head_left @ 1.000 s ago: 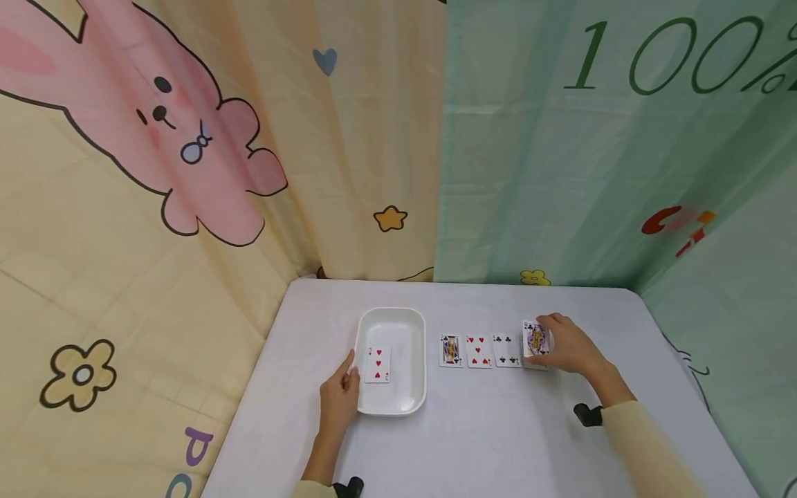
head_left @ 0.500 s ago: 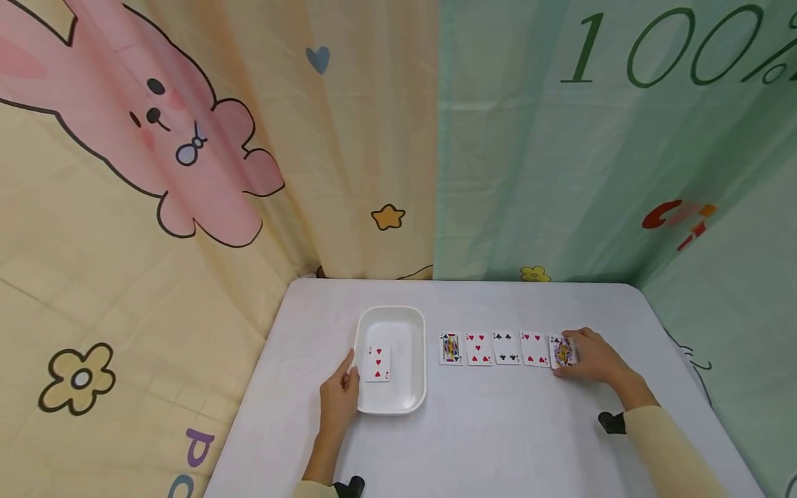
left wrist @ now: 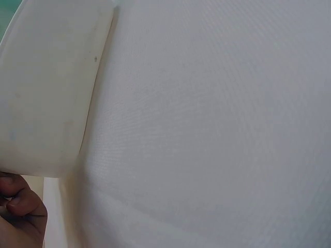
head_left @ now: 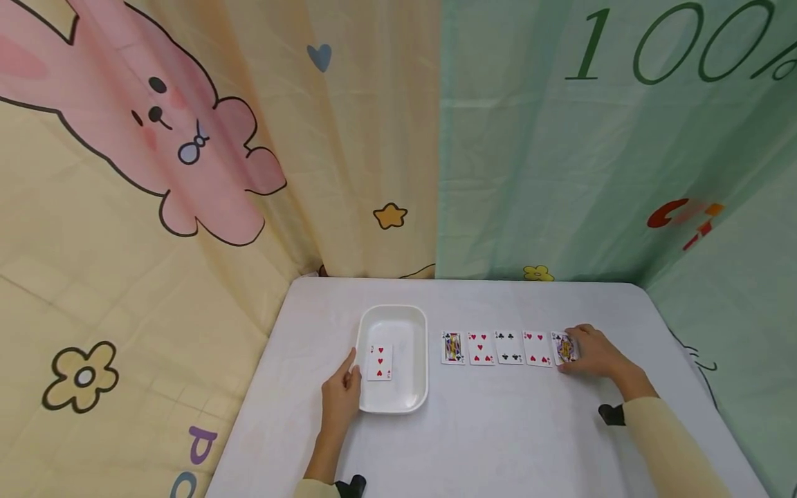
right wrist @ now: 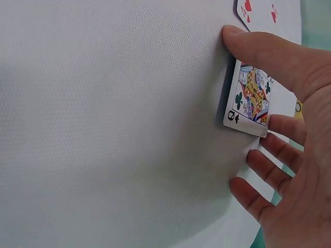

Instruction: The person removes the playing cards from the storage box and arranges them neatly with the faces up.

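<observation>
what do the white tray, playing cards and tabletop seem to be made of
White tray: likely plastic, smooth with a slight gloss; its rounded corners look moulded.
Playing cards: probably coated paper, though thin plastic is possible; they look thin, with crisp printing.
Tabletop: matte, perhaps fabric or textured vinyl; the right wrist view shows fine, weave-like grain.

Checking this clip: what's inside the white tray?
Inside the white tray, one playing card shows face up in its left half, bearing three red hearts. The card covers whatever lies beneath it, so any further card there can't be seen.
</observation>
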The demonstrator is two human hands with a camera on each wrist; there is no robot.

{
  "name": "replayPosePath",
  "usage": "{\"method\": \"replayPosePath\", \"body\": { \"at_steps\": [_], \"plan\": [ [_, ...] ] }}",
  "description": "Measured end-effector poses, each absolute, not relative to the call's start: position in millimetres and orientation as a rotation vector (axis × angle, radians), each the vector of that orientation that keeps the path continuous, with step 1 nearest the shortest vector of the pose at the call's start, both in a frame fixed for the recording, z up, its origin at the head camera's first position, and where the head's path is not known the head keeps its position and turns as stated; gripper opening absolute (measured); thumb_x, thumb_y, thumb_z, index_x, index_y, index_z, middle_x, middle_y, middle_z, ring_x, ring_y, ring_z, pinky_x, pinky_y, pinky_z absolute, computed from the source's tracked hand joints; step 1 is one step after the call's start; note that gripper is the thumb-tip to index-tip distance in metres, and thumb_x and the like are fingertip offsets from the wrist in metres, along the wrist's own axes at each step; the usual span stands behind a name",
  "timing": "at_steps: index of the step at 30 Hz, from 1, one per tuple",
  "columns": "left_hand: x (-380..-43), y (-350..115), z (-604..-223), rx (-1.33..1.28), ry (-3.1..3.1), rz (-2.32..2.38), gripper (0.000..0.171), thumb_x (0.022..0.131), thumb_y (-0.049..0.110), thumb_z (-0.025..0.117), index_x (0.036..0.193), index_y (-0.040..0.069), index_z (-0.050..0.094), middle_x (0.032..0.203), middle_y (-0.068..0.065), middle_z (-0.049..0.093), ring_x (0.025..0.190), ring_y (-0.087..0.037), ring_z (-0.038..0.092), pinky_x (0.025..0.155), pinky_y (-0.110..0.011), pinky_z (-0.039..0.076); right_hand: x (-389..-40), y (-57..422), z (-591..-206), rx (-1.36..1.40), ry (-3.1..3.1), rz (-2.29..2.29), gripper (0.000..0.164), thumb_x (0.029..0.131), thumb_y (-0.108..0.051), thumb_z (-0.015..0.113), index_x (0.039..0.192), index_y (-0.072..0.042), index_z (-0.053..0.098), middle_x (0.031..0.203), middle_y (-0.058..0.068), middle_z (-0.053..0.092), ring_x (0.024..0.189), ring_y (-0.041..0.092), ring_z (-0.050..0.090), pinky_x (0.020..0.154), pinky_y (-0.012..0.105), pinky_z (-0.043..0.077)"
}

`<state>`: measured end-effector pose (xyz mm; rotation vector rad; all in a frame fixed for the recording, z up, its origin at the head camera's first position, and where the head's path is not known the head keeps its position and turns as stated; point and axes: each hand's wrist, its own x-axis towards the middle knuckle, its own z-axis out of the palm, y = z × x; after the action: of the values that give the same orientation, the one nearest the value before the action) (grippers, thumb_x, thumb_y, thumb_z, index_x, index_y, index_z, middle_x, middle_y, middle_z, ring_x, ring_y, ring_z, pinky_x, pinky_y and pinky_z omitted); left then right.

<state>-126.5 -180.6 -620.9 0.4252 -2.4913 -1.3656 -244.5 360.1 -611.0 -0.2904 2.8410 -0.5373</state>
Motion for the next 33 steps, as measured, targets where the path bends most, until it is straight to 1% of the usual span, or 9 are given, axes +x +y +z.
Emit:
{"method": "replayPosePath", "body": {
  "at_steps": [5, 12, 18, 22, 24, 28, 31, 33],
  "plan": [
    [-128.4, -179.9, -621.3, 0.429, -2.501, -1.361, 0.044, 0.103, 0.016, 0.063, 0.147, 0.021, 0.059, 0.066, 0.0, 0.047, 0.058, -0.011, 0.044, 0.05, -0.02, 0.037, -245.4, 360.4, -609.4, -0.261, 2.816, -0.53, 0.101, 0.073, -0.044, 0.09, 0.147, 0.008, 0.045, 0.144, 0.039, 0.038, 0.128, 0.056, 0.04, 0.102, 0.074, 0.041],
    [-130.6, -179.1, -621.9, 0.415, -2.509, -1.362, 0.045, 0.103, 0.016, 0.062, 0.147, 0.021, 0.059, 0.066, 0.0, 0.047, 0.058, -0.012, 0.043, 0.05, -0.02, 0.037, -240.9, 357.6, -603.5, -0.238, 2.804, -0.529, 0.101, 0.072, -0.039, 0.09, 0.147, 0.011, 0.043, 0.144, 0.04, 0.036, 0.127, 0.057, 0.039, 0.101, 0.075, 0.041],
    [-130.3, -180.1, -621.6, 0.41, -2.504, -1.341, 0.045, 0.102, 0.016, 0.063, 0.147, 0.02, 0.059, 0.067, 0.0, 0.048, 0.059, -0.011, 0.044, 0.051, -0.019, 0.038, -238.7, 355.4, -603.0, -0.245, 2.807, -0.522, 0.105, 0.074, -0.045, 0.088, 0.149, 0.009, 0.04, 0.145, 0.04, 0.035, 0.128, 0.058, 0.039, 0.101, 0.075, 0.041],
    [-128.6, -181.0, -620.9, 0.391, -2.5, -1.343, 0.044, 0.102, 0.015, 0.063, 0.146, 0.019, 0.06, 0.067, 0.0, 0.047, 0.059, -0.012, 0.044, 0.051, -0.02, 0.037, -237.8, 354.5, -604.1, -0.252, 2.811, -0.511, 0.106, 0.078, -0.052, 0.084, 0.15, 0.01, 0.038, 0.145, 0.041, 0.036, 0.128, 0.059, 0.04, 0.101, 0.074, 0.041],
    [-127.8, -181.4, -620.9, 0.381, -2.497, -1.341, 0.044, 0.102, 0.014, 0.063, 0.146, 0.018, 0.06, 0.067, 0.0, 0.047, 0.059, -0.011, 0.043, 0.051, -0.02, 0.036, -237.2, 353.1, -603.1, -0.253, 2.805, -0.53, 0.105, 0.082, -0.055, 0.08, 0.15, 0.012, 0.036, 0.146, 0.042, 0.036, 0.13, 0.059, 0.038, 0.103, 0.075, 0.039],
    [-126.5, -181.8, -620.6, 0.382, -2.496, -1.349, 0.044, 0.102, 0.013, 0.063, 0.146, 0.018, 0.06, 0.067, 0.0, 0.047, 0.059, -0.011, 0.042, 0.051, -0.02, 0.036, -236.8, 341.4, -598.8, -0.227, 2.809, -0.621, 0.104, 0.089, -0.058, 0.071, 0.153, 0.013, 0.029, 0.152, 0.041, 0.03, 0.138, 0.059, 0.032, 0.108, 0.076, 0.033],
    [-125.9, -181.4, -619.7, 0.392, -2.499, -1.359, 0.045, 0.102, 0.013, 0.063, 0.147, 0.018, 0.059, 0.067, -0.001, 0.047, 0.059, -0.011, 0.042, 0.05, -0.02, 0.036, -237.6, 321.9, -591.0, -0.226, 2.849, -0.692, 0.099, 0.093, -0.057, 0.068, 0.155, 0.01, 0.029, 0.155, 0.037, 0.029, 0.142, 0.057, 0.029, 0.111, 0.074, 0.031],
    [-125.7, -180.6, -619.0, 0.395, -2.493, -1.369, 0.045, 0.102, 0.013, 0.063, 0.147, 0.019, 0.059, 0.067, -0.001, 0.047, 0.059, -0.012, 0.042, 0.051, -0.02, 0.036, -238.1, 305.3, -583.6, -0.262, 2.889, -0.726, 0.093, 0.094, -0.054, 0.068, 0.155, 0.007, 0.032, 0.156, 0.035, 0.032, 0.143, 0.055, 0.032, 0.112, 0.072, 0.032]
  ]
}}
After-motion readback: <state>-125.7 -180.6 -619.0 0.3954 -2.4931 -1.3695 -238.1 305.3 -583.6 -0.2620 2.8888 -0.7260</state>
